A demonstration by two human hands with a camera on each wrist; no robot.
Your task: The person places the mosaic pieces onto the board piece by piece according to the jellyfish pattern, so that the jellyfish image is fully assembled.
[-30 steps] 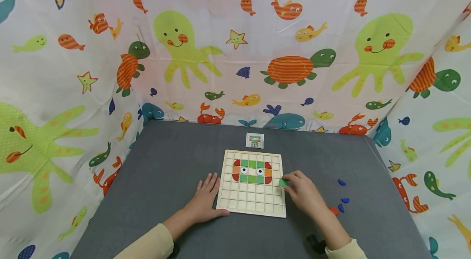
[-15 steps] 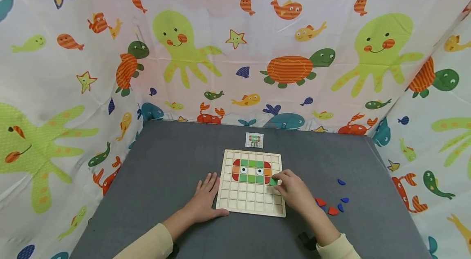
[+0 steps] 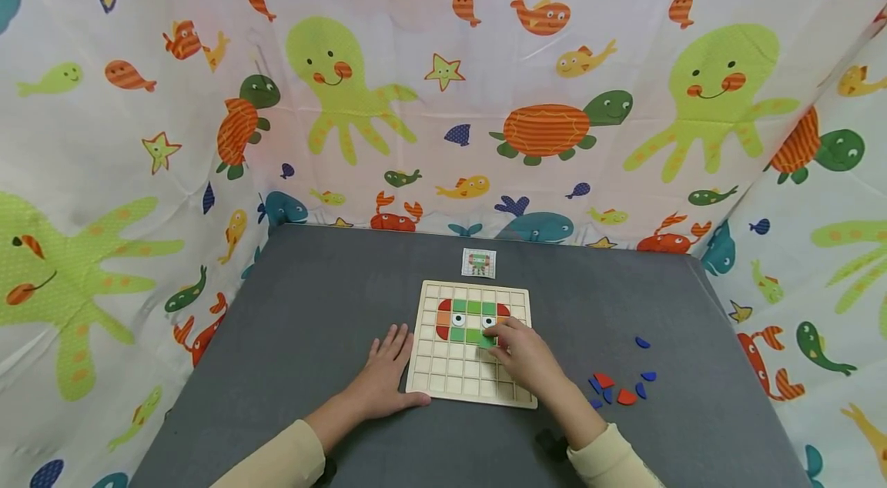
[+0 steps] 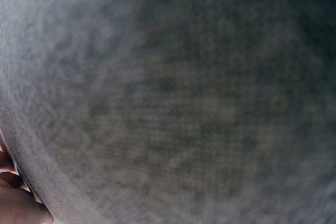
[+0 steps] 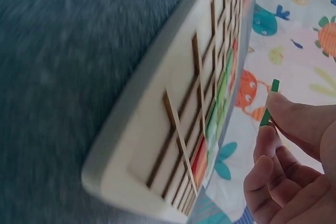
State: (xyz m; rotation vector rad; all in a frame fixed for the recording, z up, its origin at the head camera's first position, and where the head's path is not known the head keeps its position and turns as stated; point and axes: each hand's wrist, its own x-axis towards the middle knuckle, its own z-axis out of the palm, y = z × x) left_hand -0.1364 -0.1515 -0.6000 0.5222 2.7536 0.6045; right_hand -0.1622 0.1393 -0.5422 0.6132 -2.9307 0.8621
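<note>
My right hand pinches a green square tile between thumb and fingers, over the wooden grid board. In the right wrist view the tile is seen edge-on, raised above the board. Red, orange and green pieces with two eye tiles form a face shape on the board's upper half; my right fingers partly cover its right side. Flat beside the board's left edge lies my left hand, fingers straight, thumb at the lower left corner. The left wrist view holds mostly blurred grey cloth, with some fingers at its edge.
A small printed pattern card lies behind the board. To the right, several blue curved pieces and two red pieces are scattered on the grey table. A sea-animal curtain hangs around the table.
My right hand has carried the green tile leftward, from the board's right edge to just below the face shape. More loose blue and red pieces are uncovered. My left hand has stayed still.
</note>
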